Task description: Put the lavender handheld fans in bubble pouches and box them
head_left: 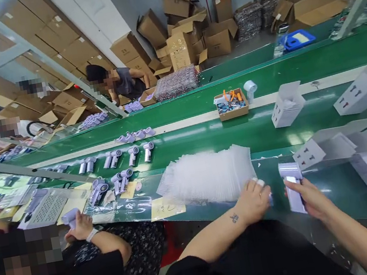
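Note:
My right hand (309,198) is wrapped round the handle of a pale lavender handheld fan (289,170), shaped like a small hair dryer and held upright above the bench. My left hand (255,199) rests at the right edge of a fanned stack of translucent plastic sleeves (211,175). Its fingers are curled, with a white wrap on one finger. A small bluish patch shows by the fingertips; what they hold, if anything, I cannot make out. Just right of the fan stands an opened white printed box (309,153).
More white boxes (286,105) stand on the green conveyor (187,139). Lavender fans (133,156) lie in groups at left. A small carton of parts (232,105) sits farther back. On my left, a co-worker's hand (82,226) holds another fan. Brown cartons (182,50) are piled behind.

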`<control>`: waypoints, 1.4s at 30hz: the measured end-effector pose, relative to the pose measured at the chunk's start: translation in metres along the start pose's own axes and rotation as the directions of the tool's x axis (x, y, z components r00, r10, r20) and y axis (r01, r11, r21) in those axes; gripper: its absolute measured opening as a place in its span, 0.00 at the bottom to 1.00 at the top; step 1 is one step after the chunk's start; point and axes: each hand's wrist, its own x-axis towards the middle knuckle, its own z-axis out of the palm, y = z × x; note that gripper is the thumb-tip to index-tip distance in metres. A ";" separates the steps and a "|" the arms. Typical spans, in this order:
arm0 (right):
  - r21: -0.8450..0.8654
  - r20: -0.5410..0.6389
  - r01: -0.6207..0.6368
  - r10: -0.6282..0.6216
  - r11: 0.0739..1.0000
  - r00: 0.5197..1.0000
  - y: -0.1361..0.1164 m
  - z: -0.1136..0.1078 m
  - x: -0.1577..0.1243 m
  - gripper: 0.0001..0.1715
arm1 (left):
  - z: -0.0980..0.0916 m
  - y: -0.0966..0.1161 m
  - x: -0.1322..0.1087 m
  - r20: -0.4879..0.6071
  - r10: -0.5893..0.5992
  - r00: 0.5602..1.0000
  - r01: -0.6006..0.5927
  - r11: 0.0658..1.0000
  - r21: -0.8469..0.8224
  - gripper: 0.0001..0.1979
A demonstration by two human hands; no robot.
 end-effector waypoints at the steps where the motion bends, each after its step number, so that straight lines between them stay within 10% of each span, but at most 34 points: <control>1: -0.032 0.029 -0.030 0.031 0.999 0.999 0.001 -0.019 -0.004 0.20 | 0.006 -0.003 0.008 0.079 -0.058 0.995 0.053 0.997 0.064 0.22; 5: -0.021 0.125 -0.202 0.203 0.979 0.971 0.013 -0.061 -0.019 0.19 | 0.027 -0.017 0.027 0.333 -0.166 0.928 0.107 0.976 0.188 0.11; 15: 0.077 0.146 -0.223 0.210 0.972 0.967 0.023 -0.068 -0.037 0.27 | 0.027 -0.029 0.046 0.445 -0.261 0.857 0.222 0.965 0.139 0.11; 22: 0.151 0.313 -0.249 0.193 0.957 0.930 0.021 -0.056 -0.049 0.30 | 0.012 -0.031 0.052 0.312 -0.290 0.905 0.361 0.911 -0.200 0.11; 28: 0.184 0.486 -0.245 0.129 0.952 0.865 0.015 -0.017 -0.042 0.28 | 0.004 -0.019 0.043 0.285 -0.445 0.849 0.521 0.622 -0.584 0.06; 35: -0.051 0.326 -0.117 0.127 0.992 0.937 0.018 -0.002 -0.034 0.27 | -0.003 -0.019 0.027 0.254 -0.598 0.760 0.491 0.274 -0.827 0.11; 39: -0.055 0.232 -0.090 0.100 0.994 0.968 0.029 -0.002 -0.049 0.26 | -0.007 -0.013 0.026 0.186 -0.496 0.848 0.356 0.274 -0.893 0.07; 42: 0.070 0.297 -0.074 0.051 0.995 0.954 0.027 -0.013 -0.064 0.36 | -0.007 -0.016 0.025 0.169 -0.558 0.812 0.390 0.303 -0.870 0.05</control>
